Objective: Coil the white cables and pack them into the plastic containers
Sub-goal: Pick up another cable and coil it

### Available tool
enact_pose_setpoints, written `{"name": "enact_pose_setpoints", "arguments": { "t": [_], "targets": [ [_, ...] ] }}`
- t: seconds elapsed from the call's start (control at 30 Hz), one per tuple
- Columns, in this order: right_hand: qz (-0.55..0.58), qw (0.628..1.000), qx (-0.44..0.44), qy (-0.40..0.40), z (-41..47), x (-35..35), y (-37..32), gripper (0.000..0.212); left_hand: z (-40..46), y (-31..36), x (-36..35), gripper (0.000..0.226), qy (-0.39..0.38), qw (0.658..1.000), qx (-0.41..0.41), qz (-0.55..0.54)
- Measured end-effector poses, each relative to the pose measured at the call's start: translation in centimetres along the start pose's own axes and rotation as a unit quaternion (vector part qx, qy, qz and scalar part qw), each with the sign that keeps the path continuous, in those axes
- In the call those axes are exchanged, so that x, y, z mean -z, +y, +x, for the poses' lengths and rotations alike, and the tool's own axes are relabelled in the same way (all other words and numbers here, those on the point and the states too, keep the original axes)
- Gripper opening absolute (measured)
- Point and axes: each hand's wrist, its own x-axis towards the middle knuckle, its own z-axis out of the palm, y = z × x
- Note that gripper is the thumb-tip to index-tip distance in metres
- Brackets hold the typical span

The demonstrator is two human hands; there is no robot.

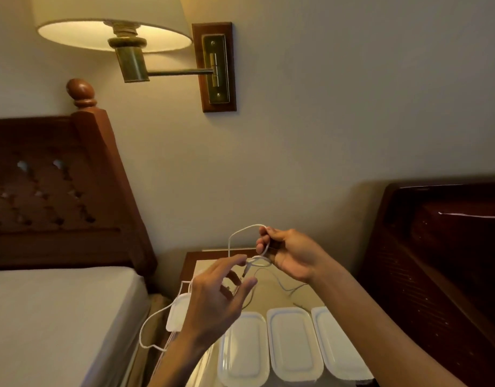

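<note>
My right hand (pixel 289 254) is raised over the nightstand and grips a thin white cable (pixel 242 229) that arches up and to the left in a small loop. The cable's plug end hangs between both hands. My left hand (pixel 217 296) is just below and to the left, fingers spread, fingertips at the cable near the plug; whether it pinches the cable is unclear. More white cable (pixel 148 322) trails down past the nightstand's left edge. Three shallow white plastic containers (pixel 292 340) lie side by side on the nightstand, with a fourth (pixel 177 312) partly hidden behind my left hand.
The nightstand (pixel 271 289) stands between a bed with a white mattress (pixel 59 317) and carved headboard on the left and dark wooden furniture (pixel 441 261) on the right. A brass wall lamp (pixel 131 51) hangs above. Another thin cable (pixel 291 289) lies on the nightstand top.
</note>
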Motion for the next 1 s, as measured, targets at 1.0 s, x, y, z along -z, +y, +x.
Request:
{"name": "enact_pose_setpoints", "arguments": {
  "t": [1.0],
  "targets": [
    [-0.261,0.942,0.173,0.119,-0.9,2.7,3.7,0.022,-0.6,0.2,0.3,0.014,0.035,0.972,0.120,-0.201]
  ]
}}
